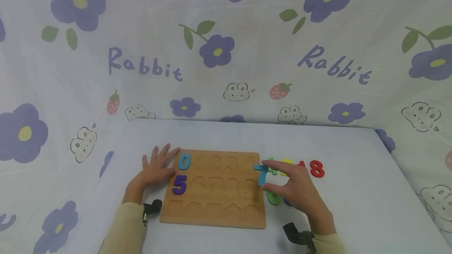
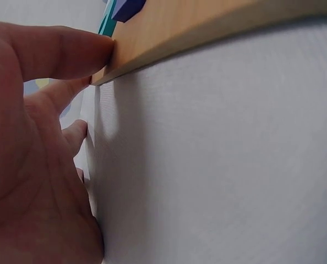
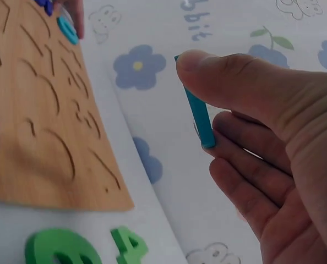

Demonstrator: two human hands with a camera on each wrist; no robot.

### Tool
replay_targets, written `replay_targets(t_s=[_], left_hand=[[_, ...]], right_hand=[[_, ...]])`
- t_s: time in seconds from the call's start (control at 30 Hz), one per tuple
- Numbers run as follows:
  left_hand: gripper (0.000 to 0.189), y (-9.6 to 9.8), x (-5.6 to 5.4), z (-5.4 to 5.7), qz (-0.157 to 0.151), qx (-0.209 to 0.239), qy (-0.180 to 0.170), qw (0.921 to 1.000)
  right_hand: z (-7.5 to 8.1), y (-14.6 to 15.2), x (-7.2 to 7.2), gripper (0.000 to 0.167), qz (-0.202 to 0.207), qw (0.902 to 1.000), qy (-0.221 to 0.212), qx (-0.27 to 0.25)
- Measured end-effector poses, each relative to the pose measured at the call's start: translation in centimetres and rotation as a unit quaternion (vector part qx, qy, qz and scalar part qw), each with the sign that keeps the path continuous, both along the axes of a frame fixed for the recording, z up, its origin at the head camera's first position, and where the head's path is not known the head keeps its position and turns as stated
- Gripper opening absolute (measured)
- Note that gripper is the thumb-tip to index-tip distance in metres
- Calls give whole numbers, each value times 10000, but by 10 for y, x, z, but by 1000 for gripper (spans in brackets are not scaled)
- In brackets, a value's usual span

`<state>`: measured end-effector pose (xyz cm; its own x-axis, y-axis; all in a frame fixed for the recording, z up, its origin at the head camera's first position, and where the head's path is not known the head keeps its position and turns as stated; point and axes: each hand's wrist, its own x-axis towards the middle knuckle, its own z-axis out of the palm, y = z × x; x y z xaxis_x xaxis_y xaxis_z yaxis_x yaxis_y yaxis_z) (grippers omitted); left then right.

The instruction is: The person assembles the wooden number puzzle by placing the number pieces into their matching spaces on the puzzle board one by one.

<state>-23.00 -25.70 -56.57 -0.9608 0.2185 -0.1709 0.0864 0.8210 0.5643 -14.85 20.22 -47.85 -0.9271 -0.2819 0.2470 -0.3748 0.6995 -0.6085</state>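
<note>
A wooden number board [image 1: 219, 197] with carved slots lies on the white table. Its left column holds a blue 0 [image 1: 184, 162] and a purple 5 [image 1: 179, 185]. My left hand [image 1: 157, 170] rests at the board's upper left, fingers spread; in the left wrist view the thumb [image 2: 70, 52] touches the board's edge. Above the board's right edge, my right hand [image 1: 296, 187] pinches a blue number 7 [image 1: 262, 172] between thumb and fingers. The right wrist view shows this piece [image 3: 199, 118] edge-on, held off the board.
Right of the board lie several loose numbers: a red 8 [image 1: 317, 169], a green 4 [image 3: 129, 246], a yellow piece [image 1: 287, 162] and a round green piece [image 1: 273, 198]. The right hand partly covers some. A patterned curtain [image 1: 247, 69] hangs behind the table.
</note>
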Motion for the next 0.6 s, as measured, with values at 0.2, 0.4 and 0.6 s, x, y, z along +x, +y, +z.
replay_targets(t_s=[0.2, 0.4, 0.6], left_hand=[[79, 2, 3, 4, 24, 27, -31, 10000], [79, -1, 1, -3, 7, 60, 96, 9999], [80, -1, 1, -4, -10, 119, 146, 9998]], right_hand=[[2, -26, -5, 62, 391, 9986, 54, -344], [-5, -53, -9, 58, 645, 9948, -260, -749], [-12, -78, -12, 53, 824, 9899, -605, -985]])
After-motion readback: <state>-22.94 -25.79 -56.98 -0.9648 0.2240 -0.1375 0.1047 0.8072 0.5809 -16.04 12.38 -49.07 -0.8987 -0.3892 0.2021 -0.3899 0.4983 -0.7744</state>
